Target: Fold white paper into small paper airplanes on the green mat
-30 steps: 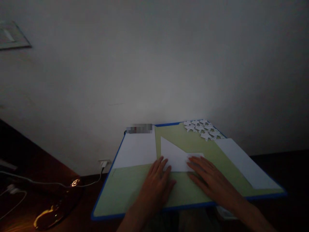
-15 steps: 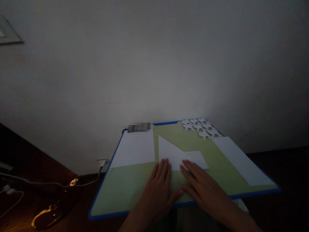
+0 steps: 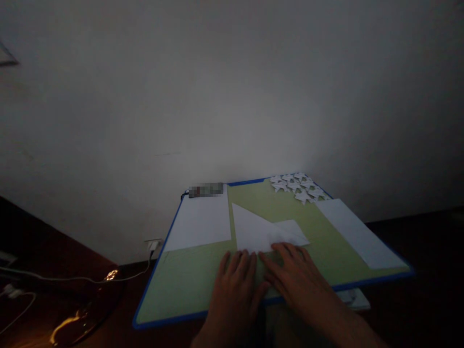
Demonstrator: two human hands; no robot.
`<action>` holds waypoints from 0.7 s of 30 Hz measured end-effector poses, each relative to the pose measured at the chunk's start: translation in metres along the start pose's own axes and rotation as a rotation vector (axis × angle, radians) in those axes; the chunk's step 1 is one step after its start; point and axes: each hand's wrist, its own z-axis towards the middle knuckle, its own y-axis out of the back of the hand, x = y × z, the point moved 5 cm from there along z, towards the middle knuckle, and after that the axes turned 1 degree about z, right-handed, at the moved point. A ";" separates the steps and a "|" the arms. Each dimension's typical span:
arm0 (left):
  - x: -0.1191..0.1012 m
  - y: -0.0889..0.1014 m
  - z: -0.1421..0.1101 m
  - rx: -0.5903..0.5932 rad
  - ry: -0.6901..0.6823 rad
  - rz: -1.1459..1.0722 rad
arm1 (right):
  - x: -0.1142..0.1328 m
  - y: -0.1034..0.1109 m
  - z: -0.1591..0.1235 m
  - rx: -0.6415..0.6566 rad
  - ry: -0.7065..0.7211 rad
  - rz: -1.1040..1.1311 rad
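Note:
A sheet of white paper [image 3: 253, 224], folded to a slanted point at its far left, lies on the green board [image 3: 181, 285] in front of me. My left hand [image 3: 235, 280] rests at the paper's near left edge, fingers stretched out and fingertips by the fold. My right hand [image 3: 293, 270] lies over the near right part, its fingers extended on the paper and the board. Neither hand grips anything. The fingers cover part of the paper's near edge.
White sheets [image 3: 197, 220] lie at the left under a blurred dark object [image 3: 206, 190]. Several folded paper stars [image 3: 303, 195] sit at the far right, above a long white paper strip [image 3: 362, 237]. A wall [image 3: 232, 96] rises behind the board. A cable runs to a socket [image 3: 153, 245].
My left hand has slid back toward me, its fingertips now at the paper's near edge. My right hand has shifted slightly, its fingers more bent. The camera view has shifted a little.

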 end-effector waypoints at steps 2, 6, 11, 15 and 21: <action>0.003 0.002 -0.001 0.009 -0.001 -0.009 | -0.003 0.002 0.009 0.054 0.054 0.034; 0.016 0.008 0.001 0.028 0.018 -0.042 | -0.009 0.003 0.034 0.204 0.252 0.116; 0.032 0.016 0.006 0.067 -0.004 -0.120 | -0.014 -0.003 0.061 0.248 0.421 0.083; 0.034 0.019 0.007 0.078 -0.015 -0.148 | -0.012 -0.010 0.069 0.270 0.493 0.067; 0.031 0.016 0.005 0.052 0.004 -0.166 | -0.009 -0.012 0.074 0.284 0.535 0.124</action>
